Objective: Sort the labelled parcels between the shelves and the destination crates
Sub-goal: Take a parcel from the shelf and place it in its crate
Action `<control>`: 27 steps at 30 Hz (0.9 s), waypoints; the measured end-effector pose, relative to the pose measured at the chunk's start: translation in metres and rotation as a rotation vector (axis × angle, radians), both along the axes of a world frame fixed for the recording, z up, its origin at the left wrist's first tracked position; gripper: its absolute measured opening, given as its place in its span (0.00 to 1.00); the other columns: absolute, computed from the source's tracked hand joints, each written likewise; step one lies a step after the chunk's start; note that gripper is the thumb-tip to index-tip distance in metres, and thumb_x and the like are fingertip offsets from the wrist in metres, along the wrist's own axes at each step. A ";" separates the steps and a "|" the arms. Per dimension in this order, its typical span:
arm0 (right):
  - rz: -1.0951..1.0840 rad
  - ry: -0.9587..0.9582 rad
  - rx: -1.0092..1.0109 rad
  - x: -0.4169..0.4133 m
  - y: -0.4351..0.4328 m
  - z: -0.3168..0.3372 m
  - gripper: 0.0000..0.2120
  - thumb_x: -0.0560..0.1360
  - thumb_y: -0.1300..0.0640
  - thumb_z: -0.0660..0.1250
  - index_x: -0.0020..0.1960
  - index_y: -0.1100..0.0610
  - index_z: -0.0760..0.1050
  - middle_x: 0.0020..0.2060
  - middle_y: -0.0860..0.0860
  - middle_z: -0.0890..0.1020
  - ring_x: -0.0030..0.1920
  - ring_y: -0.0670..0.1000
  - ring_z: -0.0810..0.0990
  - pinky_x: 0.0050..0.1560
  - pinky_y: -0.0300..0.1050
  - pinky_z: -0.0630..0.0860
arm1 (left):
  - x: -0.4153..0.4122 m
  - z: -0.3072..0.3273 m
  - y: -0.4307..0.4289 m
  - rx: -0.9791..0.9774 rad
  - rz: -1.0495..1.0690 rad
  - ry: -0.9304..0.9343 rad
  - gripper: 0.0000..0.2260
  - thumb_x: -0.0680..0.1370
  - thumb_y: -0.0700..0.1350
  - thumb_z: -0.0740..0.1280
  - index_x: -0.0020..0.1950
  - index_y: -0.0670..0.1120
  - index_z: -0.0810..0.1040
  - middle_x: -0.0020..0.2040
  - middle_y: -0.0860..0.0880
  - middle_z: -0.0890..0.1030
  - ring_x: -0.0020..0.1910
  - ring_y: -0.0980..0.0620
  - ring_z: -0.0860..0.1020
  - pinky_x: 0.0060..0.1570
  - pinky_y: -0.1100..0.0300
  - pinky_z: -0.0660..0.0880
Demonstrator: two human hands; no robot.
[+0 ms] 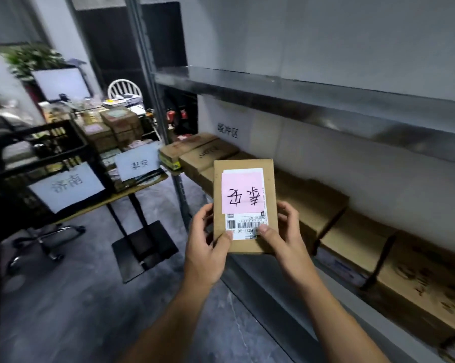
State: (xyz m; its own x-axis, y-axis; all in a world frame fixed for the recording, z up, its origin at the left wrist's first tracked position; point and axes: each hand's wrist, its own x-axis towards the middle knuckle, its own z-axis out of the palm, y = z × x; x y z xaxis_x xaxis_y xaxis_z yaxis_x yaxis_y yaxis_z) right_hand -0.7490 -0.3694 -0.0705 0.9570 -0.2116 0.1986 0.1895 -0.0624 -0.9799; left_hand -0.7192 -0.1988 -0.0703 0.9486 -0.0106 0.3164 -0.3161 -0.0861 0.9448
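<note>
I hold a small flat cardboard parcel [244, 244] upright in front of me. A pink handwritten note and a white barcode label cover its face. My left hand [208, 247] grips its lower left edge, thumb on the label. My right hand [281, 237] grips the lower right edge the same way. Behind the parcel, the metal shelf [312, 100] carries a row of brown cardboard parcels [320, 203] along its lower level. To the left, black destination crates [50, 142] with white paper signs stand on a table [139, 187].
A vertical shelf post [153, 82] stands between the shelf and the table. More boxes [116, 124], a monitor [62, 82] and a white chair [124, 89] sit behind the crates. An office chair base [45, 239] and the table's black foot plate [142, 247] lie on the grey floor.
</note>
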 end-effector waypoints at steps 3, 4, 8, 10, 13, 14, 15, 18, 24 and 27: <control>0.073 0.014 -0.001 0.041 0.009 -0.001 0.29 0.69 0.42 0.73 0.64 0.28 0.63 0.64 0.35 0.74 0.66 0.38 0.73 0.65 0.43 0.73 | 0.021 0.003 0.010 -0.009 0.068 0.015 0.24 0.79 0.38 0.68 0.65 0.64 0.70 0.65 0.54 0.78 0.60 0.59 0.78 0.50 0.63 0.79; 0.092 0.024 -0.003 0.053 0.012 -0.002 0.29 0.70 0.43 0.74 0.63 0.27 0.64 0.63 0.34 0.75 0.65 0.39 0.74 0.66 0.46 0.74 | 0.026 0.004 0.015 0.006 0.099 0.018 0.24 0.79 0.38 0.67 0.67 0.62 0.70 0.65 0.54 0.77 0.60 0.60 0.78 0.50 0.64 0.79; 0.168 0.005 -0.019 0.097 0.035 -0.002 0.25 0.77 0.54 0.74 0.61 0.31 0.65 0.52 0.26 0.78 0.56 0.28 0.75 0.53 0.30 0.74 | 0.050 0.001 0.037 0.041 0.204 0.030 0.21 0.79 0.43 0.67 0.70 0.60 0.69 0.67 0.52 0.76 0.62 0.57 0.78 0.55 0.57 0.80; 0.180 0.004 -0.021 0.115 0.048 -0.005 0.25 0.77 0.56 0.73 0.65 0.36 0.66 0.57 0.31 0.78 0.54 0.27 0.75 0.48 0.25 0.72 | 0.060 0.000 0.050 0.071 0.225 0.047 0.22 0.77 0.52 0.66 0.70 0.61 0.70 0.67 0.52 0.76 0.64 0.55 0.77 0.57 0.51 0.80; 0.210 0.009 -0.025 0.141 0.071 -0.006 0.26 0.77 0.58 0.73 0.69 0.43 0.67 0.58 0.36 0.77 0.51 0.26 0.76 0.46 0.22 0.70 | 0.075 0.003 0.078 0.129 0.297 0.040 0.23 0.75 0.58 0.63 0.71 0.59 0.70 0.68 0.55 0.75 0.66 0.55 0.75 0.60 0.47 0.78; 0.223 0.020 -0.028 0.148 0.076 -0.007 0.25 0.77 0.59 0.73 0.69 0.44 0.67 0.56 0.36 0.78 0.50 0.26 0.76 0.45 0.22 0.70 | 0.080 0.005 0.086 0.160 0.336 0.027 0.23 0.76 0.57 0.63 0.71 0.58 0.70 0.68 0.56 0.74 0.65 0.58 0.74 0.61 0.51 0.77; 0.241 0.032 -0.025 0.156 0.082 -0.006 0.25 0.77 0.58 0.73 0.68 0.43 0.67 0.53 0.36 0.79 0.48 0.25 0.76 0.43 0.22 0.70 | 0.087 0.008 0.096 0.184 0.374 0.016 0.22 0.78 0.55 0.63 0.72 0.56 0.69 0.69 0.57 0.73 0.65 0.63 0.73 0.62 0.57 0.76; 0.285 0.050 -0.014 0.188 0.103 -0.008 0.24 0.77 0.58 0.73 0.66 0.40 0.67 0.48 0.37 0.82 0.47 0.29 0.80 0.43 0.27 0.74 | 0.109 0.016 0.130 0.288 0.487 0.009 0.20 0.81 0.51 0.63 0.73 0.53 0.68 0.68 0.57 0.71 0.63 0.66 0.70 0.61 0.70 0.68; 0.337 0.104 -0.008 0.269 0.152 -0.005 0.24 0.76 0.53 0.74 0.61 0.28 0.69 0.54 0.38 0.84 0.56 0.48 0.84 0.59 0.60 0.81 | 0.181 0.016 0.214 0.714 0.633 0.007 0.28 0.75 0.56 0.62 0.74 0.49 0.68 0.68 0.48 0.74 0.68 0.48 0.70 0.67 0.47 0.68; 0.336 0.104 0.016 0.317 0.189 -0.001 0.25 0.74 0.49 0.75 0.58 0.25 0.69 0.56 0.43 0.85 0.56 0.51 0.84 0.61 0.64 0.79 | 0.231 0.016 0.256 0.866 0.657 0.009 0.27 0.76 0.55 0.64 0.74 0.48 0.68 0.67 0.47 0.75 0.66 0.45 0.70 0.67 0.45 0.68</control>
State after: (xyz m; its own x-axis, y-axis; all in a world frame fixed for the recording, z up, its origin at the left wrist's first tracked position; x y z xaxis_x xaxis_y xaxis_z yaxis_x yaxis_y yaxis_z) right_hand -0.4315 -0.1801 -0.0713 0.9886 0.1160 0.0956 0.0961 0.0015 -0.9954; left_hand -0.4882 0.0570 -0.0543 0.8525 0.2838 0.4390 0.0419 -0.8742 0.4837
